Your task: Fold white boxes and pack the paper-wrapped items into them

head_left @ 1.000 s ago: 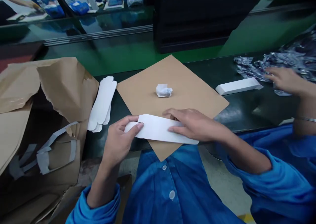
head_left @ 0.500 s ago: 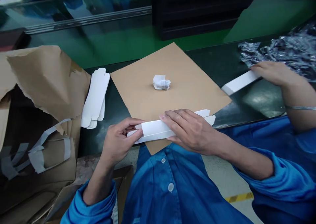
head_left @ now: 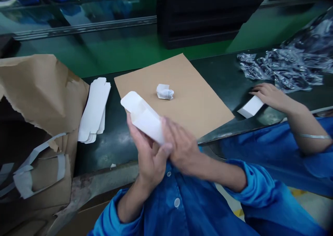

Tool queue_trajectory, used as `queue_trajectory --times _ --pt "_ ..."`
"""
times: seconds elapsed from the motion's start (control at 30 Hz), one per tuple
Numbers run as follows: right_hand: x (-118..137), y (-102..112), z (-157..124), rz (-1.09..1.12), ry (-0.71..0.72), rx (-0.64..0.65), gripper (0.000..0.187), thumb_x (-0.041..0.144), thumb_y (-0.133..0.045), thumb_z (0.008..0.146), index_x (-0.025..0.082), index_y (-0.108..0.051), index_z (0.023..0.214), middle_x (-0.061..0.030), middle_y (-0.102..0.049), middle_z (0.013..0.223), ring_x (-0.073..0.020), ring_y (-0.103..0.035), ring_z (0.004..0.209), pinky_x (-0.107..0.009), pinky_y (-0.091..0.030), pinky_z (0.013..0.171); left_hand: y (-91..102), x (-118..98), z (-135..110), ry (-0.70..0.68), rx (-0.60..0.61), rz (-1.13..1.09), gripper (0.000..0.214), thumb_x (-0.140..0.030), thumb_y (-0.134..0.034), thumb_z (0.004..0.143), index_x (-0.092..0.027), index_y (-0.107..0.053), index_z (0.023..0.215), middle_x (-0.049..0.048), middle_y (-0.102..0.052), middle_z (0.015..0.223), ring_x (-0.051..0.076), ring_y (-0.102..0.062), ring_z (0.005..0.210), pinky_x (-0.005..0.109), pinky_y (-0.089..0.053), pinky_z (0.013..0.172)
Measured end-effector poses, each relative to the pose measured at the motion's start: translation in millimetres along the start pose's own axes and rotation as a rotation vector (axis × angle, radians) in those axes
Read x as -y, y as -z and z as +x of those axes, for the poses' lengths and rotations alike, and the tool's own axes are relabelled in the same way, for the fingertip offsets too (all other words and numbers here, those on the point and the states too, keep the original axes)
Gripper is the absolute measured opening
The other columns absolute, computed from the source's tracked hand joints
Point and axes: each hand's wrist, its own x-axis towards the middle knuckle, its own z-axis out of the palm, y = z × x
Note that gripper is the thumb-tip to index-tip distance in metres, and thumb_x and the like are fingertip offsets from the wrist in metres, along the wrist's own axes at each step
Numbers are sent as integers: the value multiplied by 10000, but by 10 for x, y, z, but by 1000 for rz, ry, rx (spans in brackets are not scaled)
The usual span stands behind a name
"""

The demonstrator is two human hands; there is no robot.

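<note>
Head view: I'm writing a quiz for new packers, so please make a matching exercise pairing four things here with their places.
Things
1. small wrapped item
2. white box with its end flap out
3. stacked flat white pieces
4. crumpled shiny plastic

Places
A. on the dark bench, left of the brown sheet
B. on the dark bench, right of the brown sheet
C. in the person's left hand and right hand
D. on the brown sheet

Pairs: 1-D, 2-C, 3-A, 4-B
</note>
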Motion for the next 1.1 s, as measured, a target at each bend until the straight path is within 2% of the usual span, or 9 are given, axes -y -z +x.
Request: queue_trajectory --times 0.07,0.17,0.4,0.53,0.63,0.8,0.93,1.03,1.1 --pt "88 87 10 253 81 140 602 343 -476 991 62 -322 1502 -226 -567 1401 -295 -560 1306 -430 -562 995 -20 8 68 3 -46 164 847 -547 -589 901 -269 -144 1565 149 -318 1597 324 -408 1427 476 -441 1115" --pt "9 272 155 513 -43 135 520 430 -552 974 155 -490 1411 -118 -681 1242 -200 -663 1128 -331 -590 927 98 33 192 -80 68 286 756 -447 -644 884 -279 -263 1515 128 -383 1543 330 -459 1375 473 -468 1078" --pt "-152 212 395 354 151 -166 337 242 -565 968 76 -636 1253 -87 -736 900 -182 -701 808 -318 -586 738 234 -34 203 -207 56 332 896 -463 -844 678 -324 -387 1436 58 -482 1393 289 -520 1267 410 -482 1014" --pt "-109 115 342 574 155 -57 298 193 -518 986 79 -647 1229 -86 -759 1005 -144 -707 817 -279 -587 769 270 -54 194 -262 107 348 778 -475 -838 690 -303 -464 1350 28 -555 1269 226 -586 1148 336 -507 936" --pt "-96 87 303 790 38 -38 190 165 -577 957 134 -720 1078 -59 -774 1000 -125 -719 834 -246 -583 770 277 -62 185 -296 197 325 591 -453 -797 750 -285 -527 1248 7 -614 1173 193 -619 1078 302 -516 905" --pt "-173 137 339 1037 -401 -280 29 194 -729 848 174 -729 869 -9 -738 782 -103 -675 685 -216 -543 633 194 -60 153 -330 197 363 403 -295 -738 799 -261 -538 1147 -8 -638 1073 156 -630 977 251 -520 818" --pt "-326 188 443 1470 -650 -57 263 436 -634 922 179 -684 940 3 -682 768 -87 -609 574 -213 -484 507 163 -28 148 -412 277 432 299 -261 -687 825 -253 -527 1076 -9 -616 962 151 -624 852 244 -516 699" --pt "-341 177 469 1558 -619 175 333 478 -646 900 155 -672 821 1 -641 735 -81 -580 612 -208 -475 544 150 15 140 -461 287 501 305 -256 -671 839 -253 -512 1099 3 -592 952 148 -631 794 225 -482 576" --pt "-307 162 458 1489 -576 185 302 446 -707 855 151 -674 804 5 -634 734 -80 -564 648 -208 -468 586 126 50 124 -492 254 508 382 -263 -683 835 -250 -492 1165 17 -600 988 157 -650 814 225 -482 552"
